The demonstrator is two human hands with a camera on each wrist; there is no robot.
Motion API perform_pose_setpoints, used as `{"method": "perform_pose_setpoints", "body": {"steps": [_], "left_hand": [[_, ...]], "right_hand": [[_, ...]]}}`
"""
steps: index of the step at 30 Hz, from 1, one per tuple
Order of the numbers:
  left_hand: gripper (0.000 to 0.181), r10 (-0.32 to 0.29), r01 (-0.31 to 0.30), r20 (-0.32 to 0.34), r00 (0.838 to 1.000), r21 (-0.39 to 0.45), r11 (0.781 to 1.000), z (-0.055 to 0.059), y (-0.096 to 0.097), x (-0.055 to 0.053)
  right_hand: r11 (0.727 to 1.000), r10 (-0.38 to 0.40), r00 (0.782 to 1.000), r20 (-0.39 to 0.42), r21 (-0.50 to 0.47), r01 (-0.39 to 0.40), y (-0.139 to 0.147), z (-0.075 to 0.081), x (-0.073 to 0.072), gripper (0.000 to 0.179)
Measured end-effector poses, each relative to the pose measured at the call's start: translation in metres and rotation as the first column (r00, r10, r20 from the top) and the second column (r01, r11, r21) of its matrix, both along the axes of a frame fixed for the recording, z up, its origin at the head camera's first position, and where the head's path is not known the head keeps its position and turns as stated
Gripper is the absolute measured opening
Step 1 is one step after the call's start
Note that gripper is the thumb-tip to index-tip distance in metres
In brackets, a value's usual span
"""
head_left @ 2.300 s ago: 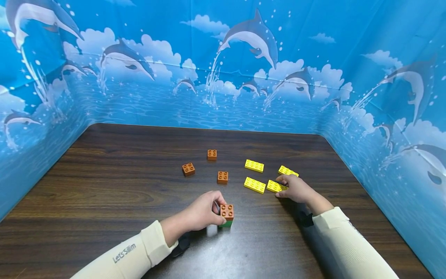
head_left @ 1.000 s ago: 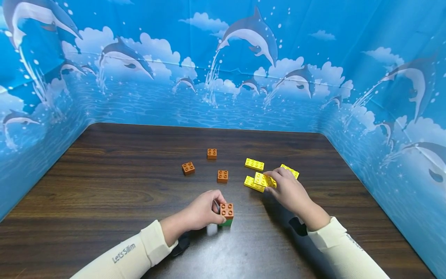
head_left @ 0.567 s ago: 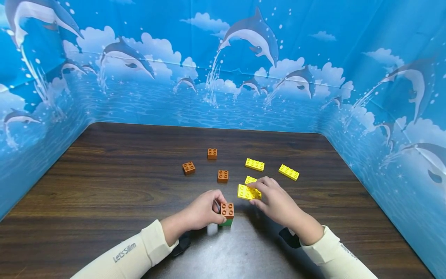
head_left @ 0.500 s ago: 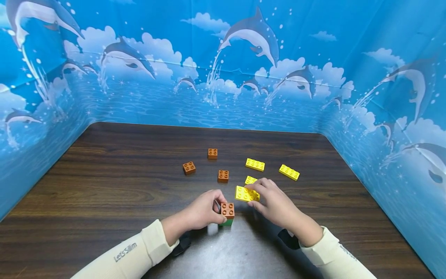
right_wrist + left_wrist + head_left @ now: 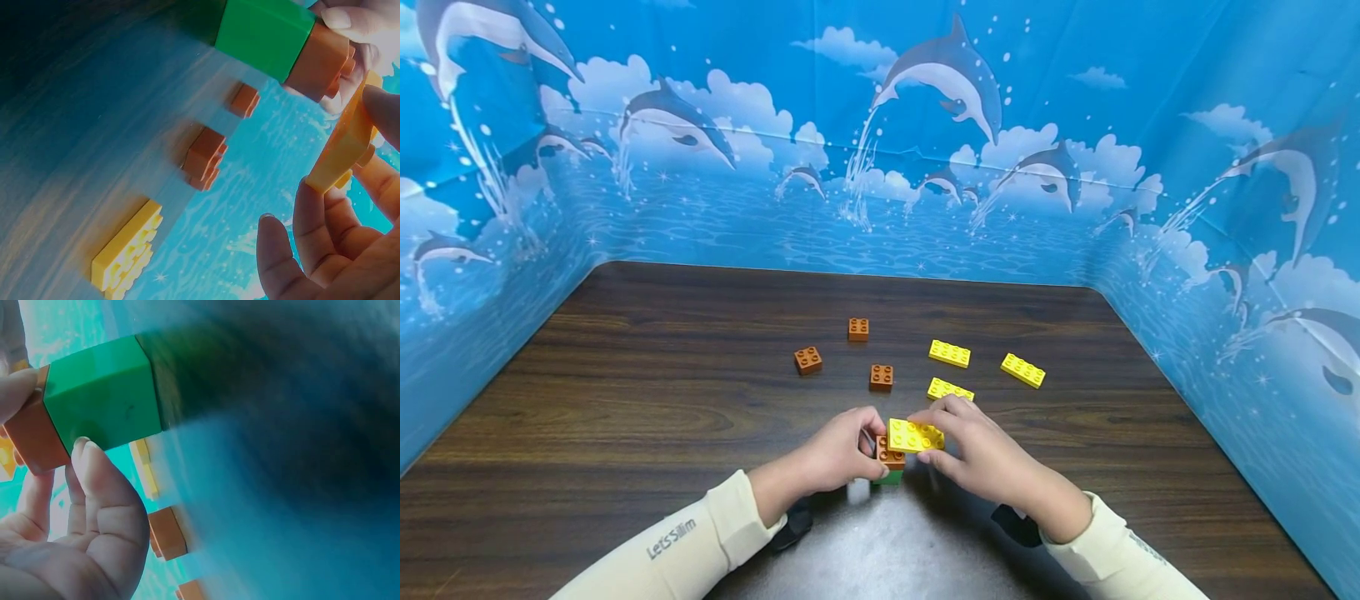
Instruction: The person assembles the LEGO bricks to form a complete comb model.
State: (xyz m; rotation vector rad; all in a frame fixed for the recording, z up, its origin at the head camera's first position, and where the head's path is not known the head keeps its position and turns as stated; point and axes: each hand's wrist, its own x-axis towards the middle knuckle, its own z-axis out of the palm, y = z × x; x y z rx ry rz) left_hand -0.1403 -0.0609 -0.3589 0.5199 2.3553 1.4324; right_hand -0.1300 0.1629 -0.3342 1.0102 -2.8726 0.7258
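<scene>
Near the front middle of the table, my left hand (image 5: pixel 831 454) grips a small stack between thumb and fingers. The stack is an orange-brown 2x2 toy brick (image 5: pixel 882 451) on top of a taller green block (image 5: pixel 103 394). My right hand (image 5: pixel 992 454) pinches a flat yellow 2x4 toy brick (image 5: pixel 907 436) by its right part, thumb on the near side. That yellow brick overlaps the stack's right top in the head view. From the right wrist, it shows tilted, close over the orange-brown studs. Part of the stack's left side is hidden by my left fingers.
Three loose orange-brown bricks, one far (image 5: pixel 858 330), one left (image 5: pixel 808 361) and one nearer (image 5: pixel 882 378), lie beyond the stack. To their right lie three yellow bricks (image 5: pixel 950 354), the nearest (image 5: pixel 950 389) partly behind my right hand. A dolphin-print curtain (image 5: pixel 737 217) borders the dark wooden table (image 5: pixel 662 400).
My right hand has picked up a yellow brick from the right and carried it left and nearer, over the stack. The left hand keeps its grip in the same place.
</scene>
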Motion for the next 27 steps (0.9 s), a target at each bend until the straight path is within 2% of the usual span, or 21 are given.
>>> {"method": "perform_pose_setpoints", "body": {"steps": [5,11,17,27], "left_hand": [[0.033,0.011,-0.015,0.084,0.996,0.054,0.998,-0.0006,0.0007,0.0010],[0.031,0.028,-0.037,0.130,0.991,0.065,0.997,0.0006,0.0021,0.0019],[0.033,0.044,-0.054,0.147,0.988,0.069,0.996,0.0017,0.0034,0.0035],[0.031,0.046,-0.057,0.134,0.990,0.077,0.995,0.0005,0.0030,0.0030]], "right_hand": [[0.999,0.037,0.999,0.029,0.016,-0.037,-0.0025,-0.0002,-0.0007,0.041],[0.998,0.053,0.997,0.050,0.042,-0.055,-0.0041,-0.0005,-0.0023,0.039],[0.996,0.062,0.997,0.036,0.067,-0.064,-0.0051,0.0001,-0.0036,0.039],[0.992,0.074,0.997,-0.021,0.103,-0.072,-0.0073,0.0008,-0.0036,0.039]]}}
